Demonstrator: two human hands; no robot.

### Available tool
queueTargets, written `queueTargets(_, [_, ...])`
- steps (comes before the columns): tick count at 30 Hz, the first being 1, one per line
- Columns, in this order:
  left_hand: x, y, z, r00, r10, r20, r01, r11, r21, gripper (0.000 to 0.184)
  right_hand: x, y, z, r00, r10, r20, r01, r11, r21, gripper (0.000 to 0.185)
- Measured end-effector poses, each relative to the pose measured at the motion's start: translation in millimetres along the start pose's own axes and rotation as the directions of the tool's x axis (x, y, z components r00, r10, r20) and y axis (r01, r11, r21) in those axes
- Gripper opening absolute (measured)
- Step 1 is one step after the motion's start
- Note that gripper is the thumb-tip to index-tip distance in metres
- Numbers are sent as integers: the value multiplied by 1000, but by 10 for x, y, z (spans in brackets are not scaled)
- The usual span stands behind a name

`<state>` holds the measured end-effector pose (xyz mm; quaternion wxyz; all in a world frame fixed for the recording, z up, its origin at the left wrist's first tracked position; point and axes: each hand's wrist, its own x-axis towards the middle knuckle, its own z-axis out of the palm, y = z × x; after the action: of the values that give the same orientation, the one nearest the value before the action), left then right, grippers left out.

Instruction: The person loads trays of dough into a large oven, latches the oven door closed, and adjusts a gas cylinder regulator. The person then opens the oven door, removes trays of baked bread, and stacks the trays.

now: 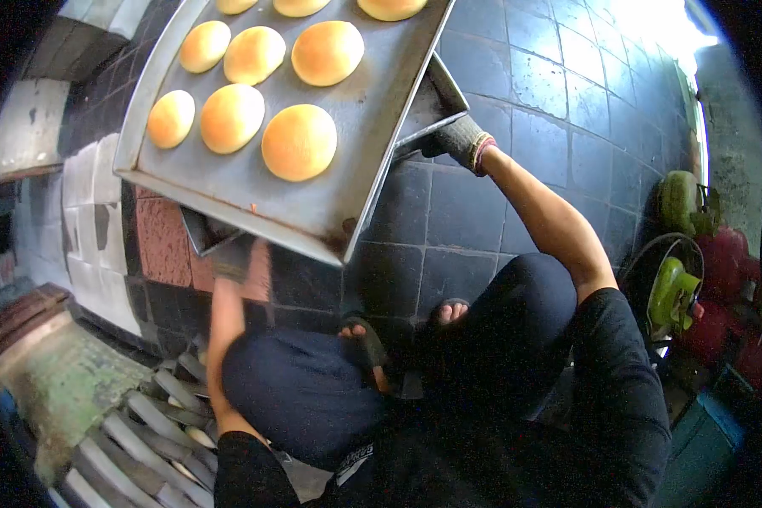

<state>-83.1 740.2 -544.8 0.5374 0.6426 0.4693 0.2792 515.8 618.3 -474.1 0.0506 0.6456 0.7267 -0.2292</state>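
A metal baking tray (372, 110) with several golden round buns (300, 142) is held out in front of me. Beneath it, set at an angle, a second darker tray (436, 100) shows its corners at the right and lower left. My right hand (464, 142), in a dark knitted glove, grips the lower tray's right corner. My left hand (235, 256), also gloved and blurred, is at the lower tray's near-left corner under the top tray; its fingers are mostly hidden.
Dark floor tiles (466, 203) lie below, with a reddish patch (165, 241) at the left. Stacked grey bars (144, 423) are at lower left. Green gas cylinders (673, 296) and red ones (724, 262) stand at the right. My sandaled feet (453, 311) are below the trays.
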Motion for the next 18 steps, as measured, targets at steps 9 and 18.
queueTargets(9, [-71,-395,-466,938,321,-127,-150,710,688,102,-209,93,-52,967,168,191,-222,194,955,42])
queueTargets(18, [684,1370,-804,896,-385,-219,180,769,-613,67,-32,205,-1390,964,233,-131,141,-25,990,83])
